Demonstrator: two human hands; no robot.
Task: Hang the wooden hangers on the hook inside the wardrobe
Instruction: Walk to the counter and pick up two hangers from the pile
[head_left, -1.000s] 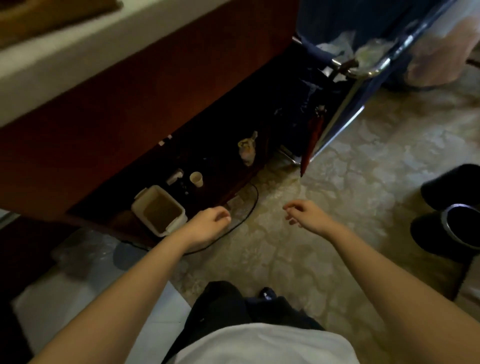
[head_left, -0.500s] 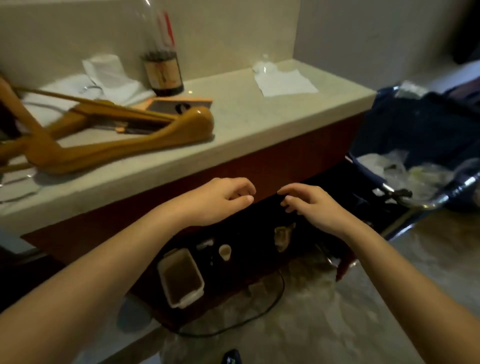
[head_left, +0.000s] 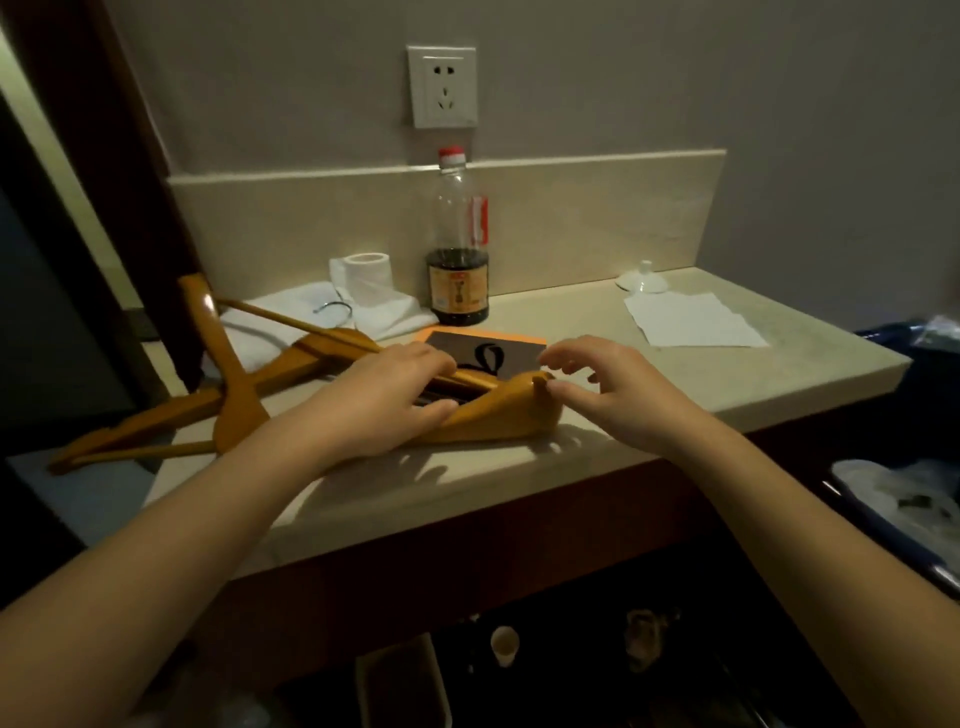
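Note:
Several wooden hangers lie in a loose pile on the left half of a beige countertop; one hanger crosses the others and leans against the dark frame on the left. My left hand lies on the pile, fingers flat across the bars and thumb against the near side of the thick front hanger. My right hand hovers at that hanger's right end, fingers spread and loosely bent, fingertips at or just off the wood. No wardrobe hook is in view.
Behind the hangers stand a dark sauce bottle, a toilet roll, a white cloth and an orange-edged card. White paper lies at the right. A dark frame borders the left, a blue bag the right.
The view has risen from the floor to the countertop. Both hands moved up and forward from below the counter edge onto the hanger pile.

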